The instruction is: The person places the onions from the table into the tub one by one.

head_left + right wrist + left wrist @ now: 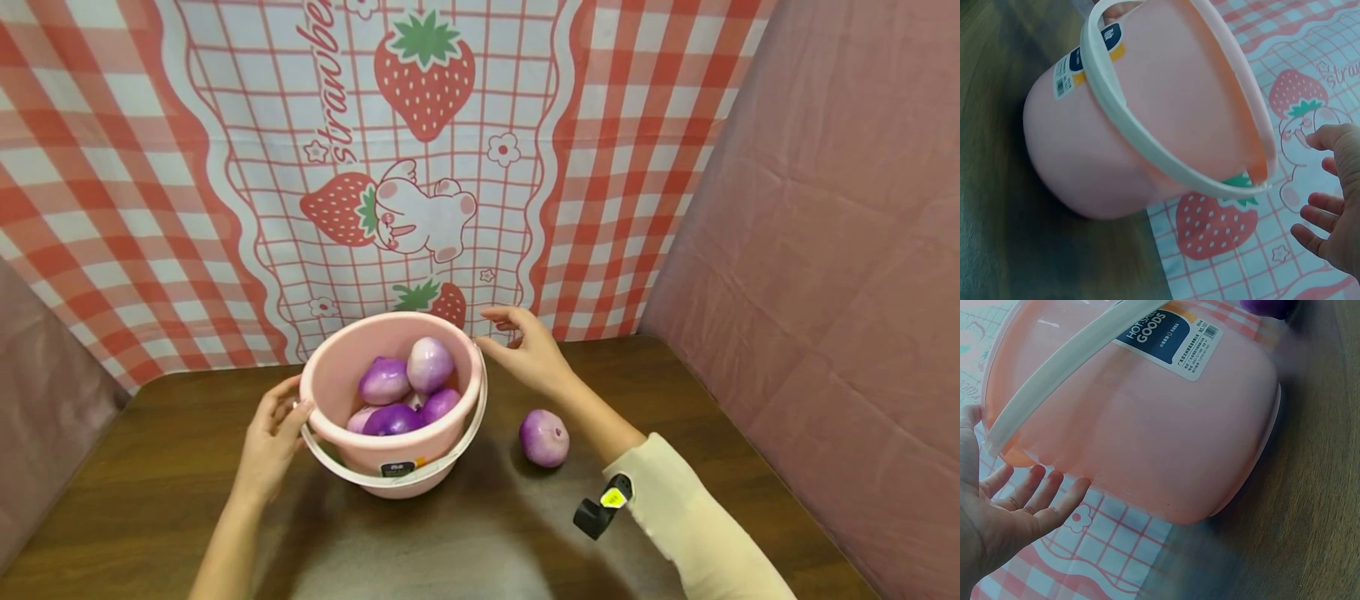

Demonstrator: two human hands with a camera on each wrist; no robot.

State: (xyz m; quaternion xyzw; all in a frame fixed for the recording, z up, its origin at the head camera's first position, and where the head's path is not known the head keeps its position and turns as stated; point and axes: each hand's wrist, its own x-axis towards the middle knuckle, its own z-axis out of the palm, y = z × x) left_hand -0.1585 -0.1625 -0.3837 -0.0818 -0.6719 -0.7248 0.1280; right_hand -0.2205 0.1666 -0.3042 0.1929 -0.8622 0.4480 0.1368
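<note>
A pink plastic bucket (pixel 411 454) with a white handle (pixel 1054 369) stands on the table, holding several purple onions (pixel 385 381). At its left side is my left hand (pixel 272 429), the thumb by the rim and the loosely spread fingers against the outer wall; the left wrist view shows these fingers touching the bucket's side. To the right of the rim, my right hand (pixel 527 350) has its fingers extended and holds nothing. In the right wrist view, a gap separates this hand (pixel 1341 200) from the bucket. One more purple onion (pixel 544 438) lies on the table under my right forearm.
The brown wooden table (pixel 112 492) carries everything. Behind it hangs a red-and-white checked cloth (pixel 622 167) printed with strawberries, close to the bucket's far side. Pink fabric (pixel 810 250) hangs along the right side. A black device (pixel 600 508) is strapped to my right wrist.
</note>
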